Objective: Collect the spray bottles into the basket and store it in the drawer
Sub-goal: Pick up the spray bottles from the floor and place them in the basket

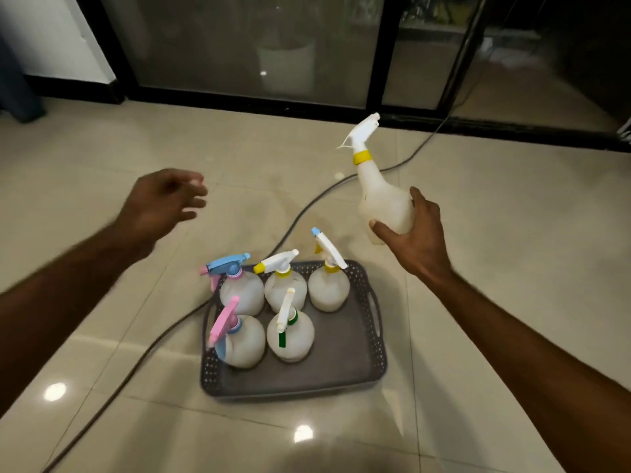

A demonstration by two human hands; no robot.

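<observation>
Gripped by right hand (418, 230), spray bottle (382, 196) hovers beyond basket (372, 336) holding 5.

1. The basket (372, 322) was a shallow grey plastic tray with perforated walls and cut-out handles, resting flat on the tiled floor; its near right part was bare.
2. Five white spray bottles stood upright inside it, crowded to the left and far side.
3. Far row: a blue-and-pink-headed bottle (240, 291) at left, a white-headed bottle with a yellow nozzle (285, 291) in the middle, and a white-headed bottle with a blue tip (328, 290) at right.
4. Near row: a pink-headed bottle (244, 341) and a green-collared bottle (290, 336).
5. A sixth, yellow-collared bottle (384, 199) was held above the floor, beyond the basket's far right corner, tilted slightly, nozzle pointing away.
</observation>
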